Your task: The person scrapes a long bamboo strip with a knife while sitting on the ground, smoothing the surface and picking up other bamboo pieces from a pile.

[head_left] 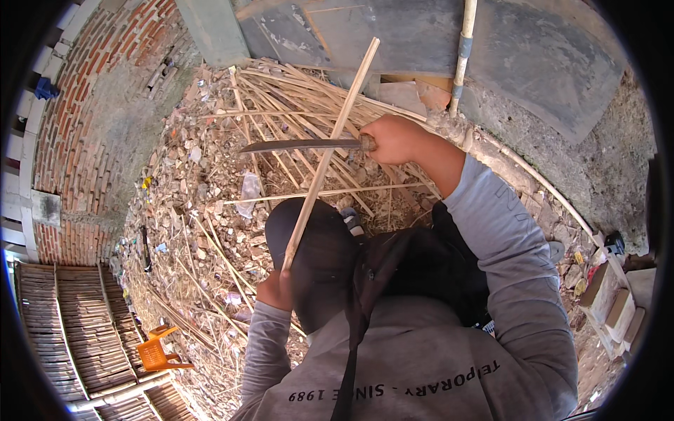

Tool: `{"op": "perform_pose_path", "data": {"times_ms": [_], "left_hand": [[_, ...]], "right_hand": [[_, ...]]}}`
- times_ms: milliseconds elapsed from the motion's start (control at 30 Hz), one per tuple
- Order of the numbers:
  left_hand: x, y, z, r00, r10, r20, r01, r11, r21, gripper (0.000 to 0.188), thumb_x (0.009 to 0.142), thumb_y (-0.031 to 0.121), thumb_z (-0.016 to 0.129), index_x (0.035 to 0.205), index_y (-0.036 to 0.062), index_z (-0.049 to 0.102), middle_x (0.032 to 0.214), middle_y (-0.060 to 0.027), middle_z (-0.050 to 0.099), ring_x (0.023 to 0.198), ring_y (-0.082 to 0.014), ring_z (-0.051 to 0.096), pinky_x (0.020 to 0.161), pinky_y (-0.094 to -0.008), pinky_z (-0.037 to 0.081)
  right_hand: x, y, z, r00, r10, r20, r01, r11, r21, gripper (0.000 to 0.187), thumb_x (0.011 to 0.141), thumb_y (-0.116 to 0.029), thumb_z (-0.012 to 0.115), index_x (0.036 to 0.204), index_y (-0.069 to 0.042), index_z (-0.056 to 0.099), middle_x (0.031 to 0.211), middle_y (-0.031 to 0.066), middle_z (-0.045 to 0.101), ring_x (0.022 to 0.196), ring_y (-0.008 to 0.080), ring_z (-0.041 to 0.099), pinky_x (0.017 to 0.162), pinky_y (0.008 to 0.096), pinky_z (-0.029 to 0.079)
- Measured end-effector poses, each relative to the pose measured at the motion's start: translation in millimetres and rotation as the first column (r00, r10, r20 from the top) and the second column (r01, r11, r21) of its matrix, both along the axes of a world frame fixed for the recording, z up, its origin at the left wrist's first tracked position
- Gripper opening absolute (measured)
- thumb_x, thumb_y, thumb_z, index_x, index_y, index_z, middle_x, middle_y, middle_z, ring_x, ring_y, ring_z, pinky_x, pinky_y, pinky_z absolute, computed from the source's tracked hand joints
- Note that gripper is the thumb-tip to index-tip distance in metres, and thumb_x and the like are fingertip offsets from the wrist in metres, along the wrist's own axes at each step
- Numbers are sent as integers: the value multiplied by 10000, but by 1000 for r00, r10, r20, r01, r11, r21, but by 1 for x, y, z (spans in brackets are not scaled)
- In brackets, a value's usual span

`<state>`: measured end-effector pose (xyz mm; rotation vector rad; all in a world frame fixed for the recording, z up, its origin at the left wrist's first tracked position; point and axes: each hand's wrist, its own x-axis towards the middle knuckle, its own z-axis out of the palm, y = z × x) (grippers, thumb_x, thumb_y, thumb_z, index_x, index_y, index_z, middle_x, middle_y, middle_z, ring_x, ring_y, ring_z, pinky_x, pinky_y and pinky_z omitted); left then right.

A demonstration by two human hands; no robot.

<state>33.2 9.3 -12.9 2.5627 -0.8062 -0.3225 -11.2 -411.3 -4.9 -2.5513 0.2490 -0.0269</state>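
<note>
One long wooden strip slants mid-scene, near end gripped in left hand, fingers partly hidden. Right hand closed round handle of machete, blade pointing left, crossing strip; contact unclear. Piled strips on far side, orange chair near left.

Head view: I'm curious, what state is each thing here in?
Machete: unsheathed, held by its handle.
Long strip: slanted, unbroken along its visible length.
Right hand: closed around the machete's handle.
Left hand: closed on the long strip's lower end.
Strip pile: loose, fanned out.
Clear plastic: crumpled.
Orange chair: unoccupied.
</note>
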Motion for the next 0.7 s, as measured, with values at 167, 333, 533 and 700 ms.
{"op": "perform_pose_path", "data": {"times_ms": [167, 333, 533, 700], "left_hand": [[1, 1, -1, 1000, -4, 0, 4, 1000, -5, 529, 975, 470, 412, 814, 9, 615, 642, -245, 597, 651, -449, 625, 574, -485, 469], [1, 0, 0, 1000, 10, -26, -10, 1000, -23, 528, 975, 473, 409, 818, 13, 616, 637, -239, 599, 652, -447, 628, 576, -485, 471], [2, 4, -3, 1000, -10, -14, 9, 1000, -16, 478, 995, 389, 438, 822, -24, 606, 634, -215, 562, 592, -351, 591, 576, -421, 431], [3, 2, -3, 1000, -11, -13, 11, 1000, -11, 478, 995, 386, 434, 810, -21, 601, 635, -222, 562, 598, -381, 589, 572, -431, 425]], "right_hand": [[-1, -1, -4, 1000, -3, 24, 2, 1000, 23, 366, 738, -234, 706, 1057, -59, 675, 883, 200, 668, 878, 378, 642, 774, 442, 513], [2, -1, -7, 1000, -10, 16, 9, 999, 44, 355, 734, -239, 712, 1036, -55, 677, 875, 200, 667, 864, 376, 642, 767, 439, 513], [-5, -1, 8, 1000, -10, 0, 10, 1000, 26, 274, 737, -218, 671, 979, -92, 687, 894, 177, 673, 895, 358, 643, 765, 455, 510], [-1, -4, -7, 999, -33, 17, 33, 999, 26, 321, 720, -218, 693, 1001, -64, 673, 857, 195, 662, 845, 367, 641, 744, 443, 506]]}}
